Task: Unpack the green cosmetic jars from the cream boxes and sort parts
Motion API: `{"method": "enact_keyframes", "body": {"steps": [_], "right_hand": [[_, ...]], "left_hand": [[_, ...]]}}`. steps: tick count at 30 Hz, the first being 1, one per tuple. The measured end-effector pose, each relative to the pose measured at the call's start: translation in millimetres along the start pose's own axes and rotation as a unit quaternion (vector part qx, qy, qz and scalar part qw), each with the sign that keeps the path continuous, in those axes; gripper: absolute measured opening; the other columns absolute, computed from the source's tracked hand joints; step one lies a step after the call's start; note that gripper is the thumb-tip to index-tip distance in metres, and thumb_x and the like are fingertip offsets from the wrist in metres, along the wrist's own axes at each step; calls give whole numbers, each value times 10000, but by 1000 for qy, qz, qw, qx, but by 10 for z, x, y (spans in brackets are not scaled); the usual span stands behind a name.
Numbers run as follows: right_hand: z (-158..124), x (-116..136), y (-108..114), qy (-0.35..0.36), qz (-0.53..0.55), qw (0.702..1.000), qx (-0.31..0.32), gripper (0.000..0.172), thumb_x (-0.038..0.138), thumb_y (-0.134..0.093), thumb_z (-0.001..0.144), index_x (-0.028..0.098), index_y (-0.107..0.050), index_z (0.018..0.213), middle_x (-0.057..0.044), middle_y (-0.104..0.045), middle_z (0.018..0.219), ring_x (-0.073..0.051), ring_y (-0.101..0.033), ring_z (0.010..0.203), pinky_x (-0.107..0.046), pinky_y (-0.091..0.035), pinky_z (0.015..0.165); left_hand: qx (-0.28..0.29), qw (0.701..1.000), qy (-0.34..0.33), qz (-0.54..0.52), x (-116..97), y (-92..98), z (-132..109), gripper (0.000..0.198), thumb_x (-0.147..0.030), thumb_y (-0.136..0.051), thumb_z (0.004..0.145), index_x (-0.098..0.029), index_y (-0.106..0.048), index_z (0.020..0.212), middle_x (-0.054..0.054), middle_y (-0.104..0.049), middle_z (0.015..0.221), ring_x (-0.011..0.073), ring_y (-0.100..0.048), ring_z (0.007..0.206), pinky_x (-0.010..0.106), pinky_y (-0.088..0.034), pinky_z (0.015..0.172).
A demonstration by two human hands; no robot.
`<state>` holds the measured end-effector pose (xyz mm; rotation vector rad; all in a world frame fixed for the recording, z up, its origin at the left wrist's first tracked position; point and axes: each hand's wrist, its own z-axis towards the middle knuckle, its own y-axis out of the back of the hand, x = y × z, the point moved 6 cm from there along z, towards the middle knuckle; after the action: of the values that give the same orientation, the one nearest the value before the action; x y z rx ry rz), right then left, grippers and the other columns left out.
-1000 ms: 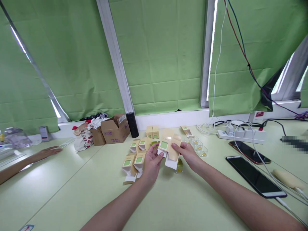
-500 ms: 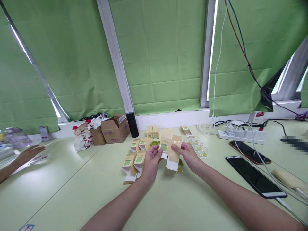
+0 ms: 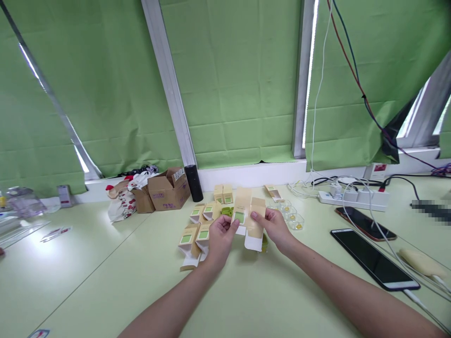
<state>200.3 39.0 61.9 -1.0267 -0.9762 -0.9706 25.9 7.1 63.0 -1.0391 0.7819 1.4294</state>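
A beige cardboard box (image 3: 256, 220), partly unfolded with white flaps and a green square on its front, is raised over the table between both hands. My left hand (image 3: 222, 238) pinches its left edge with thumb and fingers. My right hand (image 3: 276, 227) grips the right panel, thumb on the face. Several similar small boxes (image 3: 190, 238) stand to the left, the front ones with flaps open. Behind the held box are green pieces (image 3: 227, 211). A yellow-green item (image 3: 264, 242) is partly hidden under it. Clear plastic containers with yellow bits (image 3: 295, 218) lie to the right.
Two phones (image 3: 375, 258) with cables lie at right, near a white power strip (image 3: 352, 198). At the back stand a brown carton (image 3: 169, 190), a black cylinder (image 3: 193, 183) and a patterned bag (image 3: 122, 202). A flat beige box (image 3: 274, 193) lies behind the clear containers.
Both my hands keep hold of the box, which has shifted only slightly. Another person's hand at the far left has drawn back almost out of view.
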Motion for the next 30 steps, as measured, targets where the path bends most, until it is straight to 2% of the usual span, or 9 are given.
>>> {"method": "enact_keyframes", "body": {"steps": [3, 6, 10, 14, 17, 20, 23, 27, 30], "right_hand": [[-8, 5, -27, -4, -7, 1000, 11, 599, 706, -831, 633, 195, -780, 943, -121, -799, 976, -335, -723, 933, -440, -577, 801], [0, 53, -25, 37, -17, 999, 23, 592, 713, -802, 677, 215, -758, 995, -115, -785, 1033, -313, -704, 993, -410, -557, 837], [42, 77, 85, 89, -57, 994, -17, 511, 644, -771, 746, 236, -706, 1045, -79, -759, 1019, -253, -680, 948, -353, -508, 799], [106, -43, 219, 73, -81, 991, -76, 368, 507, -774, 713, 225, -686, 931, -54, -730, 870, -234, -650, 822, -338, -477, 712], [163, -175, 260, 60, -34, 995, -72, 389, 393, -829, 572, 230, -687, 895, -49, -740, 859, -267, -667, 818, -363, -508, 714], [205, -282, 289, 47, -14, 997, -61, 438, 333, -870, 469, 226, -680, 849, -29, -740, 823, -280, -682, 774, -371, -518, 697], [212, -322, 299, 50, -32, 997, -47, 434, 325, -893, 458, 225, -682, 824, -17, -727, 775, -285, -682, 764, -370, -514, 695], [205, -317, 275, 54, -54, 996, -40, 366, 400, -876, 522, 232, -672, 774, -27, -714, 745, -291, -667, 746, -384, -514, 686], [213, -335, 262, 25, -32, 997, -64, 314, 510, -754, 649, 227, -628, 694, -38, -674, 656, -281, -648, 676, -386, -504, 650]], "left_hand": [[-4, 1000, -1, -4, -48, 12, 6, 372, -474, -850, 745, -159, -653, 763, 24, -672, 736, 142, -597, 675, 260, -475, 664], [-19, 1000, -23, -2, -111, 43, 23, 345, -446, -853, 750, -169, -650, 778, 28, -687, 769, 156, -624, 704, 275, -502, 697], [-42, 991, -123, 40, -234, 110, 34, 279, -422, -802, 816, -185, -656, 824, 45, -701, 820, 195, -668, 801, 318, -541, 771], [-50, 938, -299, 166, -419, 151, -37, 106, -329, -720, 888, -224, -708, 878, 80, -740, 944, 242, -699, 919, 406, -555, 848], [2, 880, -396, 261, -493, 100, -110, 63, -272, -677, 907, -268, -729, 870, 74, -769, 962, 251, -715, 927, 485, -529, 923], [43, 842, -427, 327, -492, 80, -145, 80, -263, -676, 907, -311, -737, 889, 60, -790, 967, 253, -719, 909, 521, -472, 974], [62, 824, -424, 371, -464, 100, -147, 93, -278, -677, 905, -340, -744, 925, 56, -799, 995, 266, -708, 920, 506, -444, 944], [76, 803, -428, 408, -442, 106, -151, 111, -262, -674, 908, -348, -743, 911, 39, -803, 1002, 258, -696, 895, 475, -409, 911], [60, 776, -469, 417, -494, 79, -197, 145, -212, -682, 898, -344, -741, 897, 23, -808, 989, 239, -698, 860, 451, -413, 890]]}}
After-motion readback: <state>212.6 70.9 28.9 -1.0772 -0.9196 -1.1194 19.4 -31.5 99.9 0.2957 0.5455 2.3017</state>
